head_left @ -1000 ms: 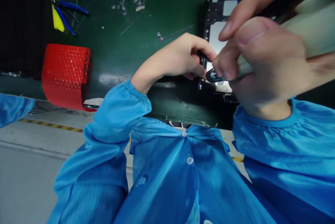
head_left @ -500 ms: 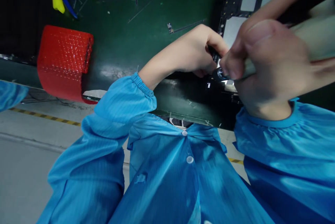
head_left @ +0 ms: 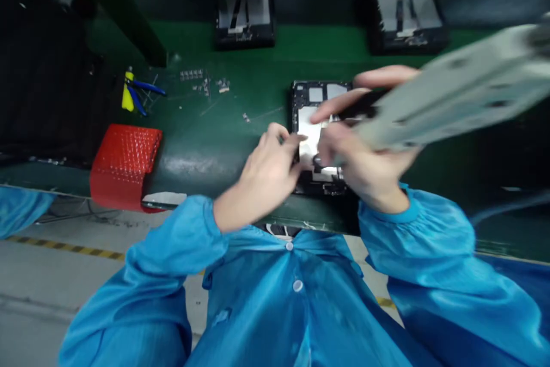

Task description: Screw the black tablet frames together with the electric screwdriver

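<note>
A black device chassis with pale metal panels [head_left: 306, 126], like an opened phone or tablet, lies near the bench's front edge. My left hand [head_left: 268, 169] reaches over its left side, thumb and forefinger apart and touching or just above the panel. My right hand [head_left: 372, 175] is wrapped round a long pale grey tool [head_left: 455, 89], like an electric screwdriver, which slopes up to the right. Two of its fingers stretch over the chassis. A small dark piece [head_left: 318, 162] shows under the right thumb side; blur hides whether it is the tool's tip.
Similar chassis stacks stand at the back, one in the middle [head_left: 244, 18] and one at right [head_left: 408, 12]. Blue-and-yellow cutters [head_left: 133, 92], several tiny parts [head_left: 191, 75] and a red bubble-wrap pouch [head_left: 124, 155] lie on the left. A green post [head_left: 116, 9] rises behind.
The view has risen and widened, bringing the back stacks in. My left hand has drawn back from the right hand, its fingers now apart. The pale tool now shows in full.
</note>
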A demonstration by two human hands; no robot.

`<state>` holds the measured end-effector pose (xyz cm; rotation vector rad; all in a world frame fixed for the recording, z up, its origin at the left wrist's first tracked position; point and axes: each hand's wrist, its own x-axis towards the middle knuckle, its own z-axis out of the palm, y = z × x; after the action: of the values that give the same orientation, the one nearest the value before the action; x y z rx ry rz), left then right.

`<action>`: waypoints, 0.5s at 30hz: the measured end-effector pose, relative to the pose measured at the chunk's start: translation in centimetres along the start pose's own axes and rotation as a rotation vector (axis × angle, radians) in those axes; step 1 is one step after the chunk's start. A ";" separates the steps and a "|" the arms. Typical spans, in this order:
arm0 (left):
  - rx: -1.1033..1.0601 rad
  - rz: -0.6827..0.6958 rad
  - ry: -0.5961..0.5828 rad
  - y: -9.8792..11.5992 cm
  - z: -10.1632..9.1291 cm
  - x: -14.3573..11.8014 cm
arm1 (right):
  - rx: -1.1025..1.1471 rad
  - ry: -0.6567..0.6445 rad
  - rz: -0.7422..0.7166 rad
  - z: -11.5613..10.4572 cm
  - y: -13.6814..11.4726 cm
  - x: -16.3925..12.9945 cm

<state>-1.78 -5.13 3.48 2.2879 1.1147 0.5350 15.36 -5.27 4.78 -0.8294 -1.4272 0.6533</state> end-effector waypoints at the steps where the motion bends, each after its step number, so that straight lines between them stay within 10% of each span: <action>1: 0.103 0.070 -0.009 1.0 0.6 -1.2 | -0.003 0.084 -0.059 -1.6 0.0 0.3; 4: 0.374 0.273 -0.099 3.0 2.9 -1.7 | -0.071 0.320 -0.151 -7.2 0.8 0.9; 8: 0.519 0.132 -0.062 1.4 4.1 7.6 | -0.113 0.393 -0.123 -12.5 2.6 1.1; 12: 0.499 -0.180 0.103 -4.3 -1.3 18.0 | -0.122 0.384 -0.162 -13.8 3.3 0.4; 15: 0.500 -0.361 0.191 -8.6 -7.5 20.3 | -0.128 0.386 -0.121 -13.9 3.8 0.1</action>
<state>0.73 17.86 6.39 2.3815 1.8852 0.3637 29.52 -4.42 2.30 -0.9058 -1.1636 0.2914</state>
